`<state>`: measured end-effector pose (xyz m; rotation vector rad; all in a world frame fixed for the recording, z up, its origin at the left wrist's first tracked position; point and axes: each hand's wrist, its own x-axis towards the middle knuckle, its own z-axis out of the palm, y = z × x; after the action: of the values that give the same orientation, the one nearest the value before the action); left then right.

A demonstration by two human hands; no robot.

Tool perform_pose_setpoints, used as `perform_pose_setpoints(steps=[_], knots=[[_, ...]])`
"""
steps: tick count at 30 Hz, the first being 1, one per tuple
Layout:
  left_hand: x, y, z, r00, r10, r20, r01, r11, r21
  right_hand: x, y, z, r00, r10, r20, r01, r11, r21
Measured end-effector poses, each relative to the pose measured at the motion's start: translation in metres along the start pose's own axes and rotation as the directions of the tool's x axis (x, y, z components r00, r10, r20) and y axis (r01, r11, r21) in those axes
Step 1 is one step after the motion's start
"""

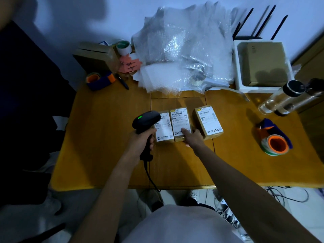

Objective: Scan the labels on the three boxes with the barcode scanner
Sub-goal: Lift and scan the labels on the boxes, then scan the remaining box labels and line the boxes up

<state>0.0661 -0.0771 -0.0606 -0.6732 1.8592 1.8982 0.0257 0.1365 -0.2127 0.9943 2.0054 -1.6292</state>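
Observation:
Three small brown boxes with white shipping labels lie in a row on the wooden table point(105, 146): the left box point(164, 130), the middle box point(180, 120) and the right box point(208, 121). My left hand point(142, 142) grips the black barcode scanner point(146, 121) by its handle; a green light shows on its head, which hangs over the left box's upper left corner. My right hand point(193, 137) rests on the near end of the middle box, fingers on its label. The scanner's cable runs off the table's front edge.
Bubble wrap point(184, 53) is piled at the back. A white tray with a cardboard box point(263, 62) stands back right, clear bottles point(284, 99) beside it. Tape dispensers sit at right point(273, 141) and back left point(100, 79), near a pen point(122, 81).

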Motion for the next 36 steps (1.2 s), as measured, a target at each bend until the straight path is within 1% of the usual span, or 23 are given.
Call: perform_pose_setpoints(steps=[4,15,21,26,30,33,36], knots=[[0.003,-0.001,0.0,1.0,0.013,0.013,-0.013,1.0,0.017,0.0,-0.002,0.004,0.999,-0.012,-0.032,0.01,0.997,-0.081],[0.006,-0.005,0.0,1.0,0.006,0.005,-0.006,1.0,0.016,0.003,0.001,0.005,1.0,0.009,-0.006,-0.01,0.996,-0.091],[0.005,-0.005,0.005,1.0,0.014,0.021,-0.014,0.999,0.031,-0.003,0.004,0.004,1.0,-0.006,-0.013,0.004,0.99,-0.144],[0.007,-0.005,0.01,0.999,0.002,0.044,-0.002,1.0,0.011,-0.018,-0.005,-0.001,0.987,-0.142,-0.073,0.106,0.926,-0.362],[0.009,-0.004,0.018,0.998,-0.002,0.063,0.002,1.0,0.011,-0.02,-0.021,-0.018,0.958,-0.274,-0.079,0.215,0.876,-0.431],[0.01,-0.003,0.024,0.996,-0.002,0.087,0.001,1.0,0.009,-0.022,-0.036,-0.033,0.918,-0.384,-0.101,0.285,0.815,-0.503],[0.011,0.001,0.031,0.994,0.003,0.105,-0.005,1.0,0.017,-0.022,-0.047,-0.05,0.865,-0.472,-0.168,0.309,0.766,-0.564]])
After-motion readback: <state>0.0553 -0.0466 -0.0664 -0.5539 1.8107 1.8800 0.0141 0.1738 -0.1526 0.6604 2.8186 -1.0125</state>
